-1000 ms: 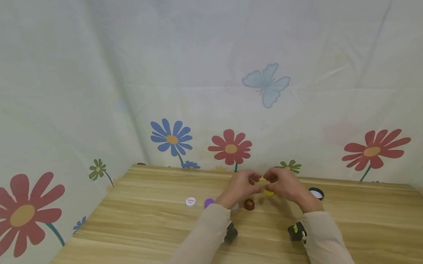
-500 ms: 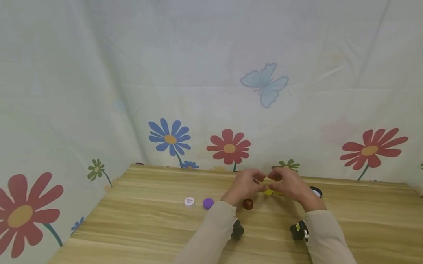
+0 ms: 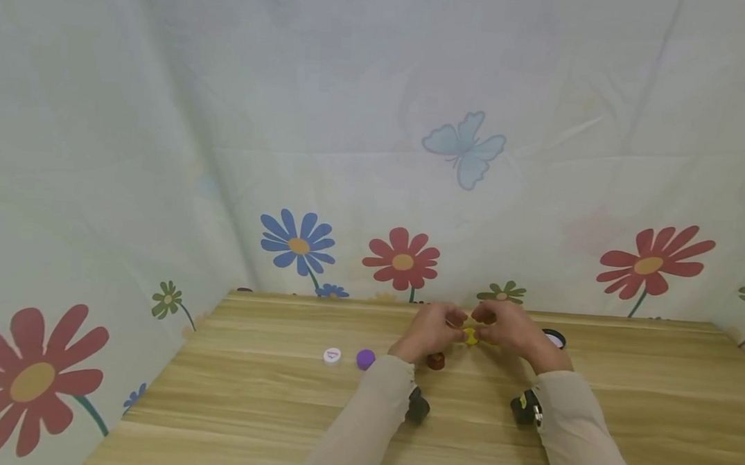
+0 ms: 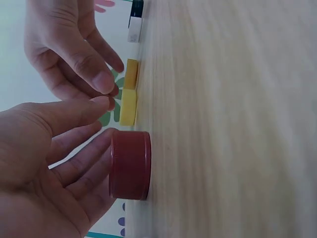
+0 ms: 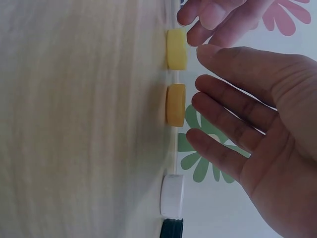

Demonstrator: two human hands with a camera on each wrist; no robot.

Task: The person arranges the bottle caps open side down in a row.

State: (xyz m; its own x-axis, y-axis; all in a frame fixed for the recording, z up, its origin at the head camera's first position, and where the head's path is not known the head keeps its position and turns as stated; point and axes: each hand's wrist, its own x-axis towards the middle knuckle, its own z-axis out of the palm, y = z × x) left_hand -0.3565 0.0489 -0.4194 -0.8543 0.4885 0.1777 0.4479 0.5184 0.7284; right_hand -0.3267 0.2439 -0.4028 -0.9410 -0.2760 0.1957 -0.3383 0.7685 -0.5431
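Two arms in beige sleeves (image 3: pixel 361 412) reach in from the bottom edge of the head view and lean towards each other, with a small black device (image 3: pixel 417 406) at each wrist. The left hand (image 3: pixel 429 330) and the right hand (image 3: pixel 509 330) face one another right of centre, thumbs below and fingers arched above, making a loose ring. Both have the fingers loosely bent and spread, thumbs apart from the fingers, and neither has hold of anything. Their tips come very near each other; whether they touch, I cannot tell.

The yellow cap (image 3: pixel 470 337) shows between the two thumbs in the head view. In the left wrist view it sits on the worktop (image 3: pixel 265 408), just beside the thumb tips, ungripped. An orange cap (image 4: pixel 131 74) stands next to it, on the right hand's side; the right wrist view shows the right palm, with three fingers pointing towards that cap.

A red-brown cap (image 3: pixel 436 361) lies below the left hand in the head view, partly covered by it. Further left are a purple cap (image 3: pixel 365 359) and a white cap with a printed mark (image 3: pixel 332 356). A black-rimmed lid (image 3: pixel 554 339) lies beyond the right wrist; the right wrist view also shows a plain white cap (image 5: pixel 172 196) at lower centre. Behind hangs a flowered cloth (image 3: pixel 351 155).
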